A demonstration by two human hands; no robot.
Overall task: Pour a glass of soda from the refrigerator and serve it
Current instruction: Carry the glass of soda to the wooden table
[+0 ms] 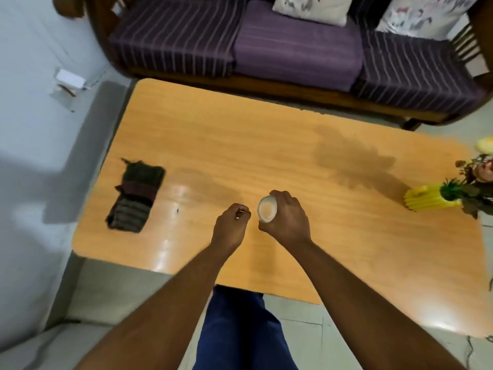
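A clear glass [267,211] with pale orange soda in it is seen from above, over the wooden table [240,145] near its front edge. My right hand [289,218] wraps around the glass from the right side. Whether the glass rests on the table or hangs just above it cannot be told. My left hand [230,228] hovers just left of the glass with its fingers curled; something small and dark shows at the fingertips, too small to tell what it is.
A folded dark striped cloth [136,196] lies on the table's left part. A yellow vase with flowers [437,197] stands at the right edge. A purple sofa [293,46] with cushions runs behind the table. My blue-trousered leg [237,329] is below.
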